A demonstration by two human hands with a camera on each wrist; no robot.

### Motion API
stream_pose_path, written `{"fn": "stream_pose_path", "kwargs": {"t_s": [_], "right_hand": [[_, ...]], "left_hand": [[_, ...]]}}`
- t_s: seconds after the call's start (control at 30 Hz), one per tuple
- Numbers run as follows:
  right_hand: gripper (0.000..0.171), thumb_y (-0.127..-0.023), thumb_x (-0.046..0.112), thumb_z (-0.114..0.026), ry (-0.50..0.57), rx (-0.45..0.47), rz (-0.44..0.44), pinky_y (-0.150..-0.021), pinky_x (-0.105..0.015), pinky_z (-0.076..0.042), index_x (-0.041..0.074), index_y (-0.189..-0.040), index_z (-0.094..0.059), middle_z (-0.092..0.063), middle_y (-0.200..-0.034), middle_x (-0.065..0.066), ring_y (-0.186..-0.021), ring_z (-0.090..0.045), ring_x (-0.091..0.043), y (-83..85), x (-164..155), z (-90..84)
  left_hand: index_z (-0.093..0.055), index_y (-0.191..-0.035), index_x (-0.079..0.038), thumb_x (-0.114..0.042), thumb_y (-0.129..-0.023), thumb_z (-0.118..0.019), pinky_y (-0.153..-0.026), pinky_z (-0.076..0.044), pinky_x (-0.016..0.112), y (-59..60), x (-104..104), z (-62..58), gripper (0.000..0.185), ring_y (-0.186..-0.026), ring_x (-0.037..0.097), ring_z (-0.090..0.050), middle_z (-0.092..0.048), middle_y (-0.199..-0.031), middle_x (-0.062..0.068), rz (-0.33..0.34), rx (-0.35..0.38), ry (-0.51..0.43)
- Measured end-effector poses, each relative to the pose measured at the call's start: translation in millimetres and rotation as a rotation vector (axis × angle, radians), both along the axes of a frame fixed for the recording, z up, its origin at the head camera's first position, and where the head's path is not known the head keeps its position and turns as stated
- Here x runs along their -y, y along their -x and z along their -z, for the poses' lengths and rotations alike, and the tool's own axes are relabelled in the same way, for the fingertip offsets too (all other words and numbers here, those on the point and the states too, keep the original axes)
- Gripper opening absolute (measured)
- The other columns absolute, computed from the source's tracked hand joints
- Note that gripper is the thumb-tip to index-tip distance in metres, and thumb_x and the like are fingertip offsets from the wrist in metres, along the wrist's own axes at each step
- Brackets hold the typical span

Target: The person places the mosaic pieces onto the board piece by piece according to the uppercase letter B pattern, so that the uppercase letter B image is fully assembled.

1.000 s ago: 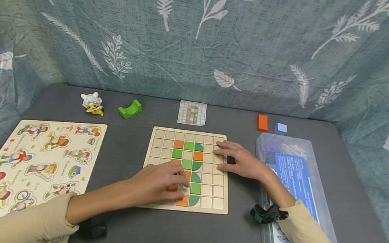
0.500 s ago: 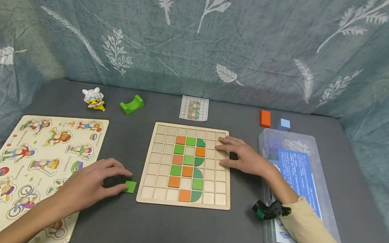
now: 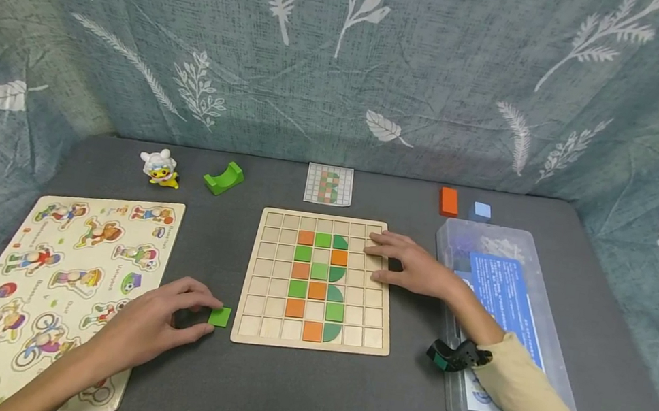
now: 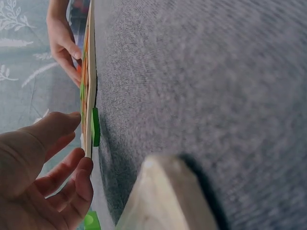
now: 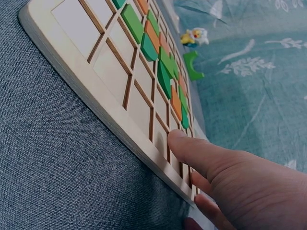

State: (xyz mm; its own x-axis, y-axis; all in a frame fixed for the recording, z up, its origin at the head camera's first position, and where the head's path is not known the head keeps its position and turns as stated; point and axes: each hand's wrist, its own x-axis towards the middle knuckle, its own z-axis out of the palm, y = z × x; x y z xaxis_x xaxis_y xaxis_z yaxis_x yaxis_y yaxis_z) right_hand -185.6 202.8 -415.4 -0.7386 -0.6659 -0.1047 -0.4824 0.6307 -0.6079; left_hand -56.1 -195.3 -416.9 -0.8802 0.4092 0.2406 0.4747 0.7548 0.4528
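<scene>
A light wooden grid board [image 3: 261, 279] lies mid-table, with several orange square tiles [image 3: 312, 331], light green square tiles [image 3: 335, 312] and dark green quarter-round tiles [image 3: 331, 332] in its cells. Just left of it, a loose green square tile [image 3: 220, 317] lies on the table. My left hand [image 3: 162, 312] is at that tile, thumb and fingers parted, fingertips right at its left side; the left wrist view shows the tile [image 4: 95, 127] beyond the spread fingers [image 4: 81, 175]. My right hand [image 3: 411, 265] rests its outstretched fingers on the board's right edge, holding nothing.
A picture puzzle board [image 3: 78, 243] fills the left side. Behind stand a small figurine [image 3: 160, 167], a green arched block [image 3: 224, 177], a printed pattern card [image 3: 329, 185], a red block [image 3: 448, 201] and a blue cube [image 3: 480, 212]. A plastic case [image 3: 516, 245] lies under the right forearm.
My left hand has moved left off the grid board to the loose green tile, uncovering the board's lower cells. Its fingers have shifted slightly at the tile since. The right hand stays in place.
</scene>
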Motion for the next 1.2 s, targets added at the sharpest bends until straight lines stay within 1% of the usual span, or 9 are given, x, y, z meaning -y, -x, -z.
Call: {"fn": "stream_pose_path", "kwargs": {"t_s": [0.2,0.37,0.53,0.6,0.73,0.8,0.93,1.03,1.2], "right_hand": [[0.050,-0.091,0.021,-0.067,-0.007,-0.014,-0.003,-0.116,-0.059,-0.022,0.004,-0.137,-0.055,-0.036,-0.154,-0.018,-0.147,-0.024,-0.039,-0.3,0.5,-0.6],[0.050,-0.091,0.021,-0.067,-0.001,-0.013,-0.003,-0.116,-0.059,-0.022,0.004,-0.137,-0.055,-0.036,-0.154,-0.019,-0.146,-0.024,-0.039,-0.7,0.2,0.8],[0.050,-0.091,0.021,-0.067,-0.001,-0.017,-0.004,-0.116,-0.059,-0.022,0.004,-0.137,-0.055,-0.036,-0.154,-0.019,-0.146,-0.024,-0.040,-1.0,0.5,0.0],[0.050,-0.091,0.021,-0.067,-0.002,-0.022,-0.006,-0.115,-0.059,-0.023,0.004,-0.137,-0.055,-0.036,-0.154,-0.019,-0.146,-0.025,-0.040,-0.8,0.5,0.0],[0.050,-0.091,0.021,-0.067,0.001,-0.021,-0.007,-0.115,-0.059,-0.023,0.004,-0.137,-0.055,-0.036,-0.154,-0.019,-0.146,-0.025,-0.040,-0.6,0.7,0.0],[0.050,-0.091,0.020,-0.067,0.001,-0.022,-0.008,-0.115,-0.059,-0.023,0.004,-0.137,-0.055,-0.036,-0.154,-0.019,-0.146,-0.025,-0.040,-0.6,1.0,0.0],[0.050,-0.091,0.020,-0.067,0.007,-0.018,-0.009,-0.115,-0.059,-0.023,0.004,-0.137,-0.055,-0.036,-0.154,-0.019,-0.146,-0.024,-0.040,-0.5,1.3,0.0],[0.050,-0.091,0.020,-0.067,0.008,-0.019,-0.009,-0.115,-0.060,-0.023,0.004,-0.137,-0.054,-0.036,-0.154,-0.020,-0.146,-0.025,-0.041,-0.5,0.9,-0.2],[0.050,-0.091,0.021,-0.067,0.000,-0.020,-0.007,-0.115,-0.060,-0.022,0.004,-0.137,-0.055,-0.036,-0.154,-0.019,-0.146,-0.024,-0.041,-0.4,0.2,-0.3]], "left_hand": [[-0.072,-0.100,-0.028,-0.019,-0.075,-0.083,-0.068,-0.049,0.023,1.6,-0.7,0.2,0.029,-0.084,-0.001,-0.059,-0.062,-0.102,-0.015,0.002,0.035,0.008],[-0.072,-0.101,-0.028,-0.019,-0.075,-0.083,-0.064,-0.046,0.020,2.5,-0.9,0.1,0.030,-0.082,-0.003,-0.056,-0.062,-0.101,-0.015,0.006,0.048,0.013],[-0.072,-0.103,-0.027,-0.019,-0.076,-0.082,-0.062,-0.045,0.019,2.9,-1.7,-1.3,0.030,-0.078,-0.007,-0.053,-0.062,-0.101,-0.015,0.011,0.100,0.093],[-0.073,-0.101,-0.027,-0.019,-0.076,-0.081,-0.062,-0.045,0.019,2.9,-2.5,-1.4,0.028,-0.077,-0.009,-0.052,-0.062,-0.099,-0.016,0.015,0.099,0.128],[-0.074,-0.096,-0.028,-0.019,-0.076,-0.082,-0.060,-0.043,0.018,3.7,-3.4,-2.6,0.023,-0.075,-0.008,-0.052,-0.061,-0.095,-0.017,0.029,0.056,0.164],[-0.074,-0.095,-0.029,-0.019,-0.076,-0.081,-0.058,-0.041,0.018,4.6,-2.9,-5.8,0.022,-0.073,-0.007,-0.050,-0.061,-0.094,-0.017,0.038,0.053,0.160],[-0.073,-0.094,-0.029,-0.018,-0.076,-0.081,-0.057,-0.039,0.017,7.4,-6.7,-17.9,0.022,-0.070,-0.009,-0.049,-0.060,-0.093,-0.017,0.041,0.081,0.125],[-0.074,-0.095,-0.030,-0.021,-0.078,-0.080,-0.057,-0.039,0.017,9.9,-18.5,-25.6,0.020,-0.070,-0.009,-0.048,-0.059,-0.093,-0.018,0.082,0.092,0.116],[-0.076,-0.097,-0.027,-0.022,-0.082,-0.075,-0.054,-0.035,0.015,15.8,-47.3,-27.5,0.016,-0.068,-0.006,-0.045,-0.059,-0.094,-0.015,0.244,0.112,0.157]]}}
